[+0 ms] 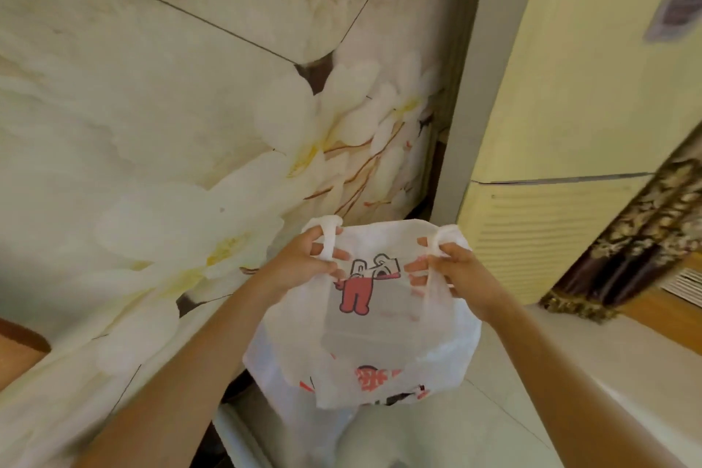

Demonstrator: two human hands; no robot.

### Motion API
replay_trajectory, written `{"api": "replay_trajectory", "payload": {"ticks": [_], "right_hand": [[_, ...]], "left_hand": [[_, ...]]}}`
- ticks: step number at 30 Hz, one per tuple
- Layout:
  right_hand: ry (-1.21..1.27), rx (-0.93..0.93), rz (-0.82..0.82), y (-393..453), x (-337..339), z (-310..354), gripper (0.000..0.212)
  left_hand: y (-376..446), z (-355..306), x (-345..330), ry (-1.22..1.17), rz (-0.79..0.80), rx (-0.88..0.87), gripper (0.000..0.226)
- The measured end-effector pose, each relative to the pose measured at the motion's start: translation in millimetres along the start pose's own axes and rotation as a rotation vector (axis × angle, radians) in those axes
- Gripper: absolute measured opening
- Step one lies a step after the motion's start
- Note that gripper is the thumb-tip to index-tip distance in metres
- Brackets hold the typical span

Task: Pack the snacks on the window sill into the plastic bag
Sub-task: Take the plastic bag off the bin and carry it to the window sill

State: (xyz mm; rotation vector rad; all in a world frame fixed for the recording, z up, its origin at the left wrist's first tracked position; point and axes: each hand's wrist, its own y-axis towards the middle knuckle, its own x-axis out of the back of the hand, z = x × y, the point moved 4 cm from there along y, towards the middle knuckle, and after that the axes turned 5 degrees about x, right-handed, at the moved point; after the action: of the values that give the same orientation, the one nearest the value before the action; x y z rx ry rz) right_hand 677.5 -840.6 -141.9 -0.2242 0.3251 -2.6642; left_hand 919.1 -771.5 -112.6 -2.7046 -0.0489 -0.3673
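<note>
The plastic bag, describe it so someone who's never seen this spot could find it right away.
In front of the big white flower mural, both hands hold up the plastic bag, the left hand and right hand each gripping a handle. It is the only translucent white thing with red cartoon print.

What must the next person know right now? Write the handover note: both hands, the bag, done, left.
Left hand: grips the left handle of the white plastic bag.
Right hand: grips the right handle; together they hold the bag's mouth spread open in the air.
Bag: hangs in front of the flower-patterned wall, red cartoon print on it; contents cannot be told.
Snacks and window sill: not in view.
Done: bag opened.
Left: find the snacks and pack them in.
</note>
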Motion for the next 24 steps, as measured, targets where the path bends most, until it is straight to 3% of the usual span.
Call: {"api": "replay_trajectory", "payload": {"ticks": [9, 13, 17, 24], "right_hand": [[0.066, -0.082, -0.361, -112.1, 63.3, -28.7, 0.026], [0.118, -0.081, -0.516, -182.5, 94.2, -42.6, 0.028], [0.095, -0.087, -0.667, -247.5, 132.9, -58.4, 0.031], [0.078, -0.174, -0.85, -352.5, 221.8, -100.9, 0.033]], "left_hand": [[10.8, -34.8, -83.4, 0.28, 0.355, -0.125, 0.067], [3.8, -48.1, -153.4, 0.294, 0.506, -0.158, 0.066], [-9.4, -63.8, -230.5, 0.384, 0.641, -0.212, 0.08], [-51.4, -91.8, -371.9, 0.447, 0.802, -0.282, 0.077]]}}
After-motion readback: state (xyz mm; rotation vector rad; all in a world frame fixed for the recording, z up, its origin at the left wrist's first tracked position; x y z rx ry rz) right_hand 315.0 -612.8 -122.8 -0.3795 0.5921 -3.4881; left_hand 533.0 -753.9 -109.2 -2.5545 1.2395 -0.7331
